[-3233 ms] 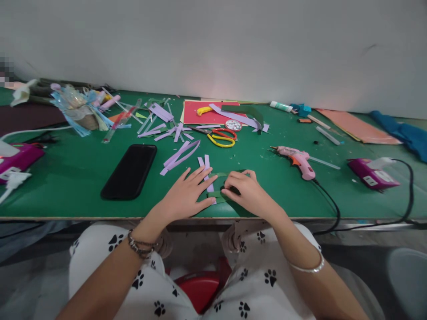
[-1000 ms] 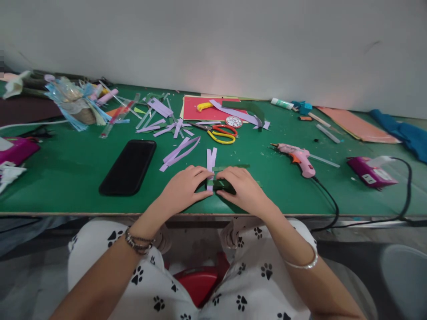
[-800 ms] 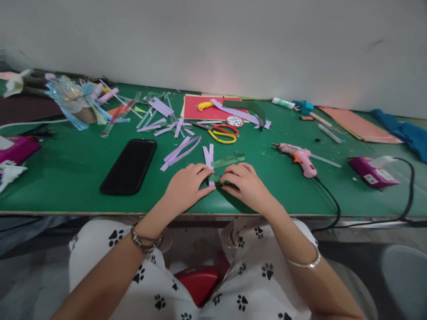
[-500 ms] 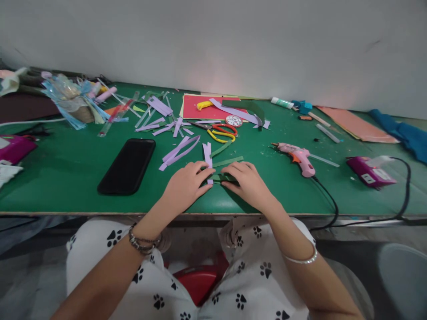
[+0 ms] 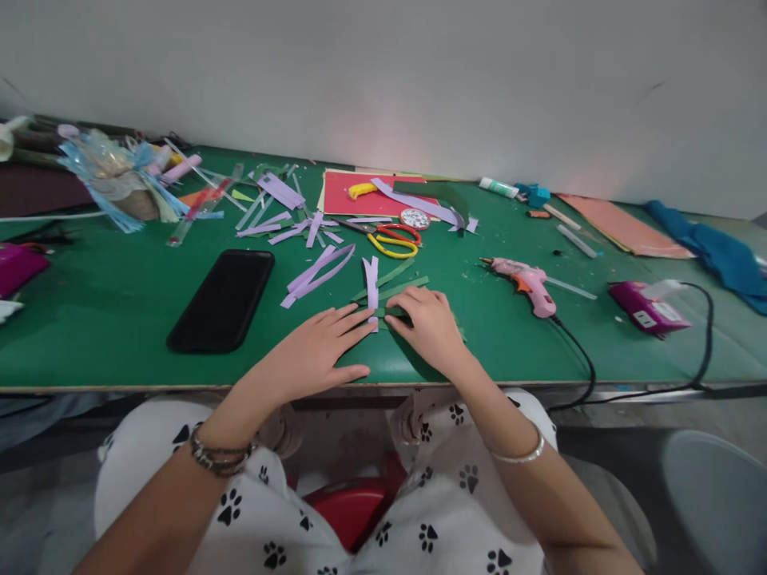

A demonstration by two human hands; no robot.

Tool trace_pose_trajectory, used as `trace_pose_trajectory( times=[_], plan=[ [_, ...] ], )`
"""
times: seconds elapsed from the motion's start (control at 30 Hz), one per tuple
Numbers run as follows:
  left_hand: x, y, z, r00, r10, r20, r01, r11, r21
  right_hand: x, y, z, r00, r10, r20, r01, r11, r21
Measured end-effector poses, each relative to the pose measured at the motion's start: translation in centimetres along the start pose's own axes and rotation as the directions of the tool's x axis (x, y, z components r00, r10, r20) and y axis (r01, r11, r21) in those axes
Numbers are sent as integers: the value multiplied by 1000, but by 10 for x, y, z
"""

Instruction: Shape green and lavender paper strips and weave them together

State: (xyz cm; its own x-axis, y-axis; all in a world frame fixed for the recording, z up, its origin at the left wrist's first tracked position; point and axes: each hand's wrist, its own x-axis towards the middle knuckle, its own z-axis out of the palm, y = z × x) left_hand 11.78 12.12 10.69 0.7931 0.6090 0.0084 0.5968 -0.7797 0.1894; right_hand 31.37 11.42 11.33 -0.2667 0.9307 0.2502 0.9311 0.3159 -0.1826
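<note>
My left hand (image 5: 317,351) lies flat near the table's front edge, fingers stretched out and thumb spread. Its fingertips reach the lower end of a purple paper strip (image 5: 370,286). My right hand (image 5: 427,326) is curled, with thumb and fingers closed on a green paper strip (image 5: 389,312) that crosses the purple one. Part of this green strip is hidden under the hand. Other green strips (image 5: 396,275) lie at a slant just beyond my fingers. A folded purple paper loop (image 5: 320,275) rests further left.
A black phone (image 5: 221,299) lies to the left. Behind my hands are scissors (image 5: 392,239), paper scraps (image 5: 284,192) and red paper (image 5: 339,196). To the right are a pink glue gun (image 5: 521,279) with a trailing cord and a purple power socket box (image 5: 647,307).
My left hand has opened out and slid left and slightly down, its thumb moving away from the strips. My right hand stays on the green strip. The view has shifted slightly.
</note>
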Motion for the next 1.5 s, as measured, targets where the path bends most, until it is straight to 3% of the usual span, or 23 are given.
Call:
trace_pose_trajectory(
  times=[0.13,0.27,0.47,0.67,0.93,1.17,1.5],
  plan=[
    [-1,-1,-2,1000,4,4,-4,1000,-7,-4,2,-6,995,-62,-79,60,998,-21],
    [-5,-3,-5,999,51,19,-50,998,-42,-11,7,-11,990,-139,10,138,989,59],
    [-7,-3,-9,996,54,64,-51,997,-49,-13,-3,-10,998,9,69,-10,1000,18],
    [-6,-1,-11,993,38,116,-32,998,-57,-10,-15,-14,976,158,149,-159,987,-6],
    [-6,-5,-10,996,41,85,-36,997,-69,-2,-11,-18,963,164,214,-189,977,100],
    [-6,-6,-13,991,45,128,-36,997,-66,-1,-7,-19,962,124,242,-179,959,219],
    [-8,-9,-12,991,109,71,-106,993,-55,12,4,-19,917,39,397,-154,952,264]
  ],
)
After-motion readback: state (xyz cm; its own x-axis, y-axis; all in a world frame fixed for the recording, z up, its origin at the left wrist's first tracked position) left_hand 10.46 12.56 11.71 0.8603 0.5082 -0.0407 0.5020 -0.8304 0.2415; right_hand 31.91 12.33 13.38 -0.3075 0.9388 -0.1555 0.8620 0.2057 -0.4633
